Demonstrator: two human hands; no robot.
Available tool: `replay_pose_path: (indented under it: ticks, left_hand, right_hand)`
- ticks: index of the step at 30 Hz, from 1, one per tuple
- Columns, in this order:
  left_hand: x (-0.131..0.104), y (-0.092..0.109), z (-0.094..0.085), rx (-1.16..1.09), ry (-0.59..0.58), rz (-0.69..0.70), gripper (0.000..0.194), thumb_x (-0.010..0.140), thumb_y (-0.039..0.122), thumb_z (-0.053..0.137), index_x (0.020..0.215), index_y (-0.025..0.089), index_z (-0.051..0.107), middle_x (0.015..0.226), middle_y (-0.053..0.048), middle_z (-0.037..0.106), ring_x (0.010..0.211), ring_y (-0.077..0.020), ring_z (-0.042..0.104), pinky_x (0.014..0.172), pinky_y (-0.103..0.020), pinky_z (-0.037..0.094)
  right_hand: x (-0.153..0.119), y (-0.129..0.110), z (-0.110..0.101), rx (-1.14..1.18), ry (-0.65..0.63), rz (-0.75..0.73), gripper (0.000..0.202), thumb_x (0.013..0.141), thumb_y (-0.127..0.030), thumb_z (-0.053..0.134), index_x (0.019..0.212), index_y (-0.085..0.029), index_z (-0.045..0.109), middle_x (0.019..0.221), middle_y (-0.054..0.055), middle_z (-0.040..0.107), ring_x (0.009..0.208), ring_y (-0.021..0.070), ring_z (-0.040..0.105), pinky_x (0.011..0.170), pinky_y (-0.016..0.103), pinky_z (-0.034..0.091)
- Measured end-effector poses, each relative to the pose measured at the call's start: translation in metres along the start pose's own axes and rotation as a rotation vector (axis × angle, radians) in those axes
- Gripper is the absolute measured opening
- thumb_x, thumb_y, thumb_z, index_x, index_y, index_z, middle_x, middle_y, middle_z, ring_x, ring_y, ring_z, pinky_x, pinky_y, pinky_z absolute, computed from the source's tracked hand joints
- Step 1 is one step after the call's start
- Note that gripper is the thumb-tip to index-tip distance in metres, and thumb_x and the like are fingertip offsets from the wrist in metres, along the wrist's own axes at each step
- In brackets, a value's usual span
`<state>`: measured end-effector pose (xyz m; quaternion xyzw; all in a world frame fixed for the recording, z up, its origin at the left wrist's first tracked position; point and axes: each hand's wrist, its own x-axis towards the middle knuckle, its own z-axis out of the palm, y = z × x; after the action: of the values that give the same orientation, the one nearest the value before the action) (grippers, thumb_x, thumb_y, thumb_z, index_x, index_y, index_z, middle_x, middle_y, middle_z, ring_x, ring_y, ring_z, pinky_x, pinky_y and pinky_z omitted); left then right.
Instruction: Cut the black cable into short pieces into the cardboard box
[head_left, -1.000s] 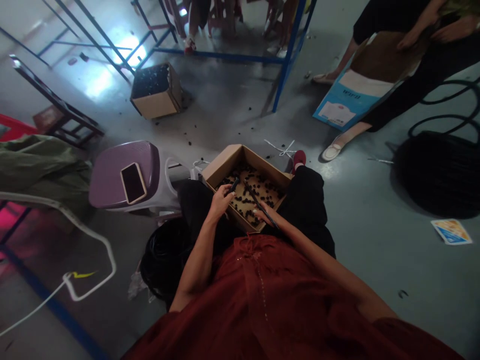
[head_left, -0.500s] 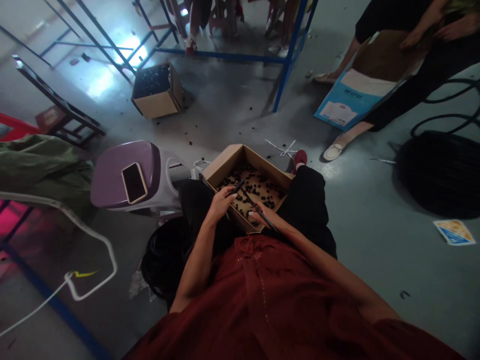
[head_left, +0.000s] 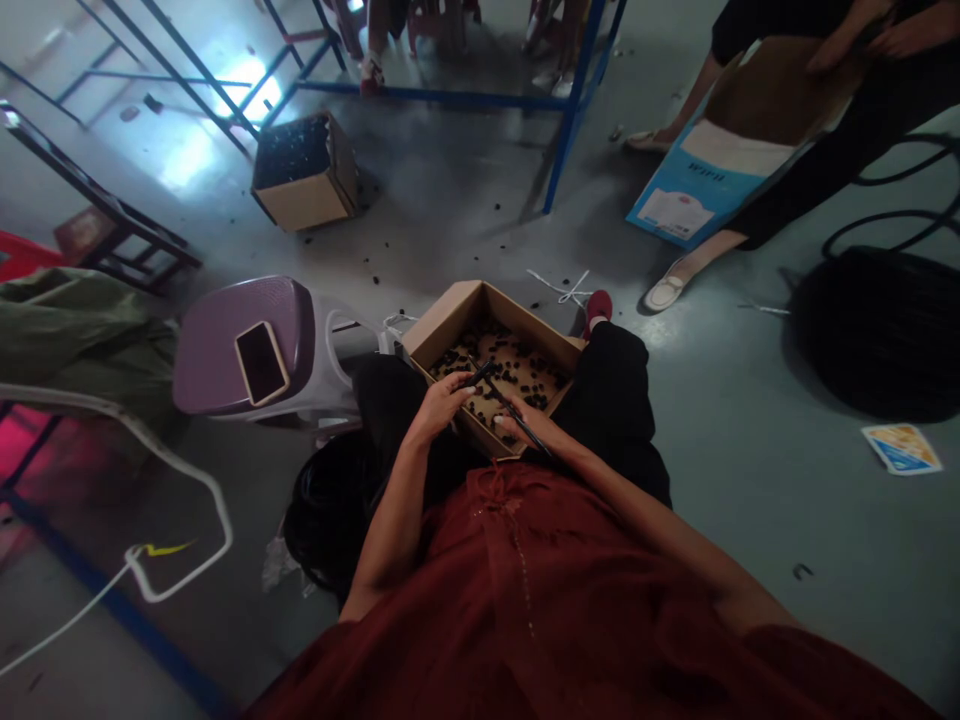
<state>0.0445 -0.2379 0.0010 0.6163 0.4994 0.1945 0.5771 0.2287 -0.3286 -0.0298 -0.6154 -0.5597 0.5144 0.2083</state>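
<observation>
An open cardboard box [head_left: 442, 325] lies between my knees, with many small black pieces [head_left: 517, 370] scattered over its bottom. Above it, my left hand [head_left: 444, 402] is closed around a short black object [head_left: 478, 374] whose exact kind I cannot make out. My right hand [head_left: 529, 425] pinches a thin black strip [head_left: 534, 438] that runs back along the forearm. The strip's front end meets the black object near my left fingertips; whether it is inside or only touching it, I cannot tell.
On the left, a purple stool [head_left: 202, 350] bears a phone [head_left: 262, 362]. A carton of black pieces [head_left: 304, 200] stands ahead, near a blue metal frame [head_left: 559, 165]. A seated person at the right holds a blue-and-white carton [head_left: 705, 180]. A black coil [head_left: 885, 335] lies at far right.
The view has shifted slightly. A thin dark tip now shows above the left fingers, and the black object there sits at a flatter angle. Both hands keep their grip over the box.
</observation>
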Motion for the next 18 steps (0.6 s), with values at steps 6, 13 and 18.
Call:
replay_pose_path:
  ticks: [6, 13, 18]
  left_hand:
    - [0.000, -0.003, 0.004, 0.048, -0.030, -0.016, 0.037, 0.078, 0.025, 0.054, 0.113, 0.013, 0.059, 0.095, -0.006, 0.067, 0.067, -0.0117, 0.058, 0.067, -0.025, 0.048]
    - [-0.018, 0.003, -0.004, 0.466, -0.044, 0.059, 0.043, 0.080, 0.023, 0.056, 0.122, 0.020, 0.054, 0.120, -0.007, 0.061, 0.110, -0.0226, 0.056, 0.096, -0.033, 0.041]
    - [-0.028, 0.001, -0.003, 0.578, 0.008, 0.043, 0.039, 0.084, 0.029, 0.052, 0.122, 0.018, 0.055, 0.120, -0.010, 0.061, 0.111, -0.0243, 0.056, 0.095, -0.034, 0.042]
  right_hand:
    - [0.000, 0.006, 0.006, -0.027, 0.040, 0.013, 0.038, 0.084, -0.039, 0.047, 0.116, -0.019, 0.050, 0.095, 0.006, 0.063, 0.082, 0.0179, 0.058, 0.073, 0.027, 0.042]
    - [0.002, 0.009, 0.004, -0.042, 0.114, 0.086, 0.033, 0.077, -0.023, 0.048, 0.110, -0.021, 0.053, 0.093, 0.004, 0.064, 0.079, 0.0171, 0.058, 0.073, 0.026, 0.041]
    - [0.002, 0.006, 0.002, -0.043, 0.123, 0.112, 0.034, 0.075, -0.021, 0.047, 0.108, -0.018, 0.053, 0.095, 0.005, 0.064, 0.080, 0.0184, 0.058, 0.073, 0.027, 0.042]
